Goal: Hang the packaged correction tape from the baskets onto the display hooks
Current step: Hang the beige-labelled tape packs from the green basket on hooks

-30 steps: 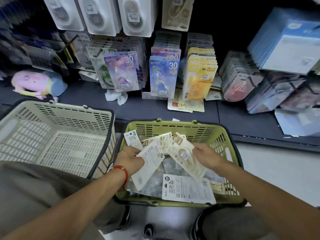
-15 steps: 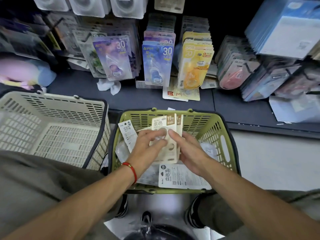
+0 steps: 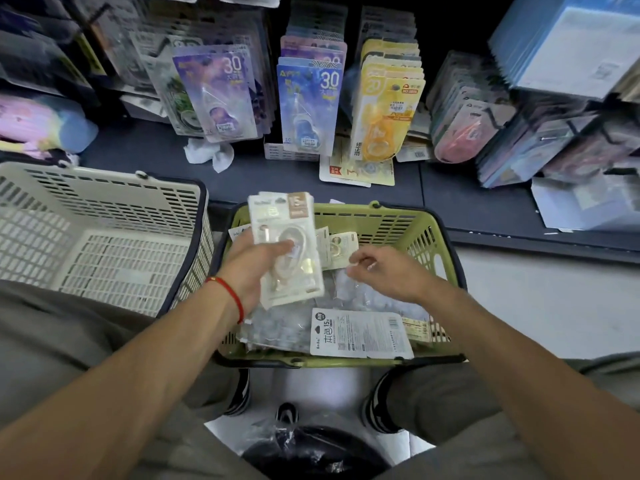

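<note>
While a person crouches over two shopping baskets, the view looks down along both forearms.
Left hand: the left hand (image 3: 258, 268), a thin red string bracelet (image 3: 231, 296) at its wrist, is clamped on a small stack of white carded correction tape packs (image 3: 287, 251), thumb across the clear blister on the front.
Right hand: the right hand (image 3: 384, 275) hovers just beside that stack, fingers loosely curled and holding nothing; thumb and forefinger sit close together.
Where the goods are: the held stack is raised above the olive-green slotted plastic basket (image 3: 398, 221); more packs lie loose inside, among them a white card lying back side up with a barcode (image 3: 362, 332).
Other basket: a cream slotted plastic basket (image 3: 104, 216) stands touching the green one on the person's left.
Display: beyond the baskets, rows of purple, blue and yellow carded tape packs (image 3: 310, 105) hang over a dark shelf (image 3: 242, 174); the hooks themselves are hidden.
Handling, as a judgement: the packs look light and thin, with stiff card backs and smooth plastic blisters, so a stack may fan or slide apart. Pinching the lower half leaves the top edge, where a hang hole should be, free for the hook; the hole is too small to make out.
Stage, as a judgement: gathering packs, with hanging not yet begun.
</note>
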The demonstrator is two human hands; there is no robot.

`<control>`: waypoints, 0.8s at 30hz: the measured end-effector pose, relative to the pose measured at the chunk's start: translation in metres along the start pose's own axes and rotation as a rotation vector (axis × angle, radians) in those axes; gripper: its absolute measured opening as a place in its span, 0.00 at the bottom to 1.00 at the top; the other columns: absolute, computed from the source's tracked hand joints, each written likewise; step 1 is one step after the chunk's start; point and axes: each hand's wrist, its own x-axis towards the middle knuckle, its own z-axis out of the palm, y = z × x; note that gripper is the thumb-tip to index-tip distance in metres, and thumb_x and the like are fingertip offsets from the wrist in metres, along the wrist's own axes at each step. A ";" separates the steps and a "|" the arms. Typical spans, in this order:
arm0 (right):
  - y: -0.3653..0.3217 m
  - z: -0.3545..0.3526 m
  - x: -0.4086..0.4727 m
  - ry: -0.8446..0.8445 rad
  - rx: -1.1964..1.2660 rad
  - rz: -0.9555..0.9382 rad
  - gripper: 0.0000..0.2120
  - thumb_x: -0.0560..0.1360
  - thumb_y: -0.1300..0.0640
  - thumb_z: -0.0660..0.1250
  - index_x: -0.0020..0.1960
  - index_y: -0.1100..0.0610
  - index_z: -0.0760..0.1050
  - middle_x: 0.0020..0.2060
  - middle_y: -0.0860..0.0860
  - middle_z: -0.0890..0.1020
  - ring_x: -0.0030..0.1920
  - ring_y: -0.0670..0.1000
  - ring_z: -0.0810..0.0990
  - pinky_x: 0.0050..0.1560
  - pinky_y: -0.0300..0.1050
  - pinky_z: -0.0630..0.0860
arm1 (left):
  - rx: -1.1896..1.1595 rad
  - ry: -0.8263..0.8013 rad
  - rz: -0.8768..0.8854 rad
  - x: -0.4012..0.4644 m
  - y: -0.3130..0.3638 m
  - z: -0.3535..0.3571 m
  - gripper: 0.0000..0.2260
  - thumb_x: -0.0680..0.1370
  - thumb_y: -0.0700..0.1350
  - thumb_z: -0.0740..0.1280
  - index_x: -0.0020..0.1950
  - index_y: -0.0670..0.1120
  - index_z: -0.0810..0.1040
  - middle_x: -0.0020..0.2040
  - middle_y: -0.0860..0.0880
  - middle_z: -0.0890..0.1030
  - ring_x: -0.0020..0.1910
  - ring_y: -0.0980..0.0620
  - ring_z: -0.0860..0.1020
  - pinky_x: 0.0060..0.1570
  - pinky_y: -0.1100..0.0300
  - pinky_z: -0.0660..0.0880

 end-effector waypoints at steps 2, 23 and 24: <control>0.014 0.010 -0.012 -0.235 -0.173 -0.027 0.30 0.80 0.37 0.68 0.77 0.48 0.69 0.73 0.50 0.76 0.71 0.52 0.76 0.72 0.54 0.74 | -0.070 0.072 -0.005 0.006 0.007 -0.009 0.20 0.79 0.33 0.70 0.70 0.43 0.78 0.61 0.41 0.85 0.58 0.39 0.84 0.52 0.43 0.81; 0.032 -0.035 -0.002 0.206 0.268 0.177 0.13 0.84 0.59 0.60 0.51 0.63 0.82 0.42 0.55 0.84 0.42 0.55 0.78 0.45 0.49 0.73 | 0.088 0.118 0.014 0.007 0.004 -0.005 0.17 0.79 0.40 0.72 0.66 0.50 0.75 0.58 0.45 0.86 0.53 0.41 0.86 0.41 0.47 0.84; 0.028 -0.040 0.000 0.262 0.448 0.199 0.13 0.84 0.60 0.60 0.53 0.66 0.82 0.43 0.57 0.83 0.43 0.57 0.77 0.47 0.51 0.73 | 0.083 0.102 0.022 0.007 0.004 -0.002 0.17 0.79 0.40 0.72 0.66 0.51 0.75 0.59 0.45 0.86 0.54 0.41 0.86 0.44 0.44 0.84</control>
